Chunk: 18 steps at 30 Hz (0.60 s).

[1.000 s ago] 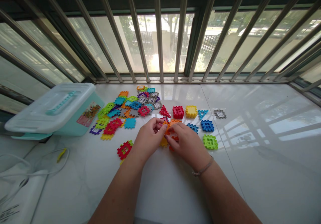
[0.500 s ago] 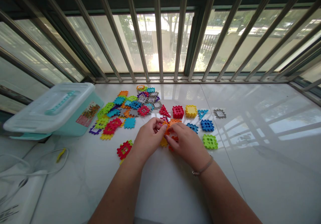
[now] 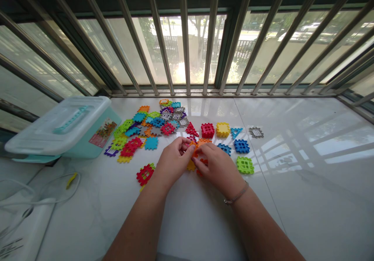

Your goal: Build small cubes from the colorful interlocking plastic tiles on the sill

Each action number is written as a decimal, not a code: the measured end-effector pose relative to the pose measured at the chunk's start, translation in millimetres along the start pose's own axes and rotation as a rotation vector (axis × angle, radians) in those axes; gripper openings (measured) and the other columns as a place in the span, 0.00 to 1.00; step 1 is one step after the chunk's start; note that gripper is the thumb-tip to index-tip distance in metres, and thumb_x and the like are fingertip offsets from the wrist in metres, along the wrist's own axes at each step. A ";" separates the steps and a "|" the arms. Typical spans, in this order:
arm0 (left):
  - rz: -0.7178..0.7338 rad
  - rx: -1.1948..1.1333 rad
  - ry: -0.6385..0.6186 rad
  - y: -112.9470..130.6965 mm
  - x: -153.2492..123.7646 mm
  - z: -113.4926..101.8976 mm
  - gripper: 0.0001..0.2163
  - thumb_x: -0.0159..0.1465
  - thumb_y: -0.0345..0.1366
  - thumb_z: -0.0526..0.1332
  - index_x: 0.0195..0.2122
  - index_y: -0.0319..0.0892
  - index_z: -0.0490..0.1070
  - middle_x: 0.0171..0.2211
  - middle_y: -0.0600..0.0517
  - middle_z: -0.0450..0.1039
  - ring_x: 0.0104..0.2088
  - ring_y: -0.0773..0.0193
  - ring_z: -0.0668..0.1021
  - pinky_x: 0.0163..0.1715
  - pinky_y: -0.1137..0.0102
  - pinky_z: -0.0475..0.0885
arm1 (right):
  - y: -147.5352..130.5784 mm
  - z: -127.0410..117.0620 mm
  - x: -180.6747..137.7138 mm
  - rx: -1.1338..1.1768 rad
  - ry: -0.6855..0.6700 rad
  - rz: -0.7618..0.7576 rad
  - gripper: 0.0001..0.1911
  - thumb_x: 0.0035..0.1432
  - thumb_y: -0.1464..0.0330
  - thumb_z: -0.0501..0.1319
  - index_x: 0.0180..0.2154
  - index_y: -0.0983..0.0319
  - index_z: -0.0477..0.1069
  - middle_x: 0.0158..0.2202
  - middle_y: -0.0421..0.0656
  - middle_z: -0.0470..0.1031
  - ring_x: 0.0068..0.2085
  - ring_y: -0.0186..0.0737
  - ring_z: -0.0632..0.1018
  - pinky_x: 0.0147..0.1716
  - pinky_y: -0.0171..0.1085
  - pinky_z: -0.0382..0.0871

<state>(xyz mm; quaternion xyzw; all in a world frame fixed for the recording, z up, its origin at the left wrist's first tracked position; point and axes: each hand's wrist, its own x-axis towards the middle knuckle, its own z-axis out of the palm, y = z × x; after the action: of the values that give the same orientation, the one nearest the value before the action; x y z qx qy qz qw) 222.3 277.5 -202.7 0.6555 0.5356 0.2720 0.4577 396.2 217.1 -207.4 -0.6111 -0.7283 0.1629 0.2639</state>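
A teal plastic bin (image 3: pixel 96 142) sits far left, with loose waffle tiles (image 3: pixel 146 130) spread beside it, apparently for easy picking. The left hand (image 3: pixel 173 161) and right hand (image 3: pixel 217 167) are both curled closed, gripping orange tiles (image 3: pixel 194 152) between them, held close, likely to work their slots; the joint is hidden. A red tile (image 3: pixel 207 130) and green tile (image 3: pixel 244 164) lie separately to the right on the table (image 3: pixel 292 198).
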 end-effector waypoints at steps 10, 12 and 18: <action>0.002 0.005 -0.002 -0.4 0.3 -0.2 0.15 0.68 0.49 0.66 0.48 0.46 0.77 0.35 0.52 0.82 0.33 0.60 0.81 0.32 0.68 0.72 | 0.5 0.7 -0.4 0.004 0.009 -0.002 0.04 0.70 0.69 0.69 0.45 0.60 0.76 0.47 0.48 0.80 0.48 0.48 0.81 0.50 0.44 0.75; 0.002 0.008 0.000 -0.3 0.1 -0.1 0.15 0.68 0.49 0.66 0.48 0.46 0.77 0.35 0.52 0.82 0.33 0.60 0.81 0.32 0.68 0.72 | 0.8 0.9 -0.6 0.002 0.008 -0.002 0.05 0.70 0.69 0.69 0.45 0.60 0.76 0.47 0.48 0.81 0.48 0.48 0.81 0.50 0.44 0.76; 0.008 0.003 -0.001 -2.9 0.7 0.4 0.15 0.68 0.50 0.66 0.48 0.46 0.77 0.35 0.52 0.82 0.33 0.60 0.81 0.32 0.68 0.72 | 0.2 0.6 -0.7 0.003 0.011 -0.010 0.04 0.70 0.69 0.69 0.45 0.60 0.76 0.47 0.48 0.81 0.47 0.48 0.81 0.50 0.44 0.76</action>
<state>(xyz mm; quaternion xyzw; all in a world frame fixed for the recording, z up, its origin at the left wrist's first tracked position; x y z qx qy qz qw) 221.4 278.0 -205.5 0.6583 0.5331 0.2727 0.4561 396.0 216.5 -208.1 -0.6081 -0.7295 0.1595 0.2695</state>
